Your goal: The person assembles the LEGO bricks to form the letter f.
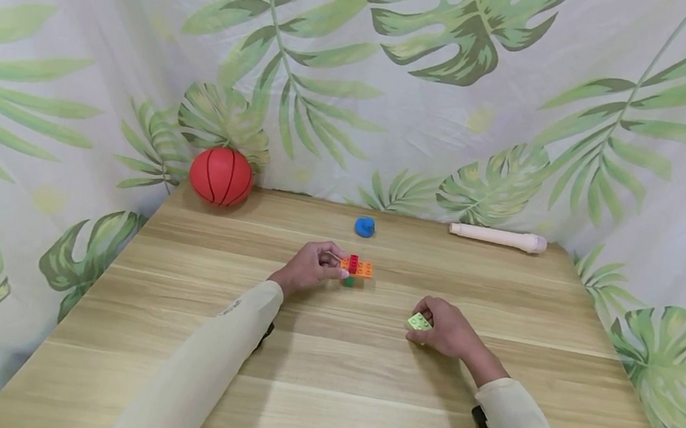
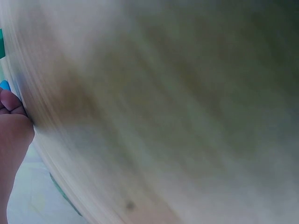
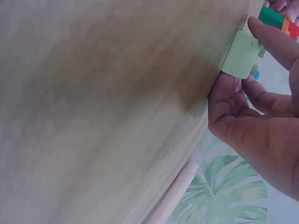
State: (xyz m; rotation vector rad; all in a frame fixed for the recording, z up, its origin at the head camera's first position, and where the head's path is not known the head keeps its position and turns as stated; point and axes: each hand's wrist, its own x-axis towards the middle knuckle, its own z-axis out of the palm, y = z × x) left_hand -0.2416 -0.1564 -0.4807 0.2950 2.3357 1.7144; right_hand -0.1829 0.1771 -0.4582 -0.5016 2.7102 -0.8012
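Note:
My left hand [image 1: 311,267] pinches the left end of a small stack of toy building bricks [image 1: 365,269]. An orange brick lies across it, with a red brick on top and a green brick [image 1: 349,281] beneath. To the right and closer to me, my right hand [image 1: 447,328] grips a light green toy brick [image 1: 419,322] between thumb and fingers. That brick [image 3: 240,55] is at the tabletop in the right wrist view, studs facing away from the wood. The left wrist view catches only part of the left hand [image 2: 11,130] at its edge.
A red ball [image 1: 221,177] with black lines sits at the table's far left corner. Beyond the brick stack lies a small blue toy [image 1: 365,227]. A pale pink rod [image 1: 495,237], thicker at one end, lies along the back edge. Leaf-patterned cloth [image 1: 417,123] hangs behind the wooden table [image 1: 322,395].

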